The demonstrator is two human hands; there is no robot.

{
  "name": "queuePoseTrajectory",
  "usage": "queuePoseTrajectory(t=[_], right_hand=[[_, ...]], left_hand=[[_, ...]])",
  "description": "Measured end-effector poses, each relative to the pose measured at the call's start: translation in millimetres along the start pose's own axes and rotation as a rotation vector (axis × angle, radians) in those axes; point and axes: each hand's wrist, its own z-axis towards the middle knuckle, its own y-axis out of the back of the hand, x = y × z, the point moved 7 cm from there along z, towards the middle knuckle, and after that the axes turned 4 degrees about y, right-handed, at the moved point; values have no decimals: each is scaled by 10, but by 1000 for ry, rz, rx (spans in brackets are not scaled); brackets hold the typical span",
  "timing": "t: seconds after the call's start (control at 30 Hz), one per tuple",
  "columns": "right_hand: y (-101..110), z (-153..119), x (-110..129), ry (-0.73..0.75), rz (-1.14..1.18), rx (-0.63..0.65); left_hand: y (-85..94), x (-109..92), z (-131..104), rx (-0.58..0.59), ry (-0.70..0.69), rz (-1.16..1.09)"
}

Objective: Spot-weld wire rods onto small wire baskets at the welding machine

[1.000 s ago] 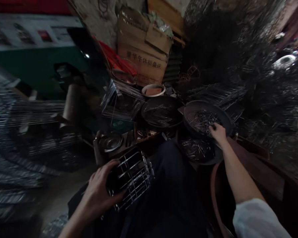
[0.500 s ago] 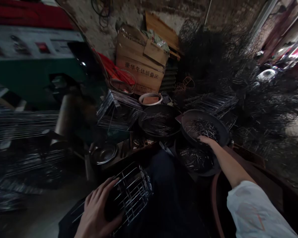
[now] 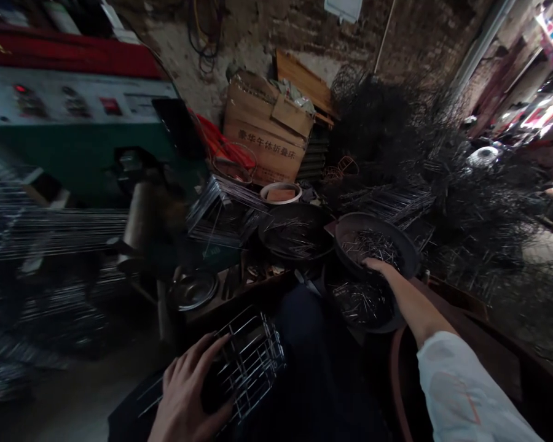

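A wire rack (image 3: 253, 362) of thin metal bars lies over the lap at lower centre. My left hand (image 3: 188, 387) is curved round its left side, thumb and fingers gripping it. To the right, my right hand (image 3: 376, 267) is at the near edge of the upper dark pan (image 3: 408, 245), which holds many short wires (image 3: 371, 242). Its fingertips are over the pan's inside; whether they pinch a wire is too dark to tell. A lower dark bowl (image 3: 362, 301) with more short wires sits just below that hand.
Another wide pan (image 3: 295, 230) with wires stands left of the upper pan. Behind are a white bowl (image 3: 281, 192), a cardboard box (image 3: 267, 129) and a dark wire heap (image 3: 396, 129). A green machine (image 3: 74, 147) and stacked wire grids (image 3: 64, 230) are at the left.
The view has shifted, so the background sits further right and lower at the left. My right hand has moved slightly left along the pan's edge. My left hand remains on the rack.
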Motion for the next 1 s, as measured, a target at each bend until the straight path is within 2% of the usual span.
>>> queuePoseTrajectory(t=[0.07,0.17,0.27,0.4,0.6,0.77,1.0], right_hand=[[29,20,-38,10,75,-15],[91,13,-154,-1,196,-53],[139,-24,-254,-14,299,-92],[180,-88,-265,-14,345,-121],[184,-64,-204,-72,170,-107],[122,149,-20,-80,-70,-94],[-64,449,292,-48,-269,15]], left_hand=[[-49,-3,74,2,11,-2],[-33,8,140,15,23,-15],[21,38,153,45,26,-13],[21,97,134,104,35,22],[27,56,89,52,56,18],[28,50,49,23,81,6],[55,75,-20,33,118,-22]])
